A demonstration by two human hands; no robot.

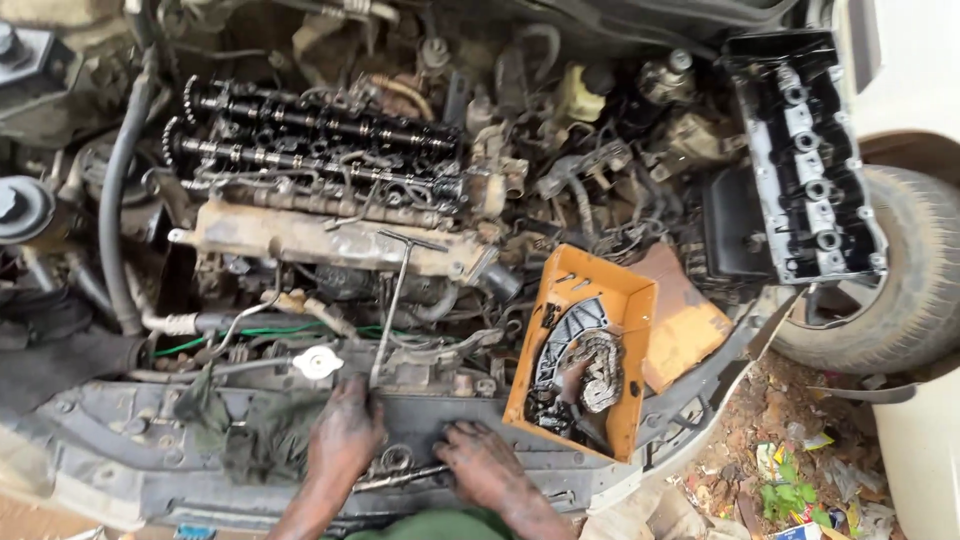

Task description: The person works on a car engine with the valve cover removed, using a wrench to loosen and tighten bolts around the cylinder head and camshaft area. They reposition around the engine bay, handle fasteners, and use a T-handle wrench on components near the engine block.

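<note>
the left hand's grip closes around the foot of a t-handle wrench; the right hand lies flat, fingers loose, on metal tools along the car's front panel.

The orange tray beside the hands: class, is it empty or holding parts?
Holding parts. The orange tray contains a coiled chain and dark curved pieces.

- Left hand and right hand: both blackened with dark grease.
- Tray: bright orange, a grey-silver chain coiled inside over black parts.
- Valve cover: black, with pale silver-grey fittings in a row.
- Camshafts: oily black, dull metal glints.
- Manifold shield: rusty tan, dusty beige.
- Radiator cap: pale silver.
- T-handle wrench: grey steel.
- Wire: green.
- Rag: dark olive.
- Tyre: dusty grey-black.
</note>
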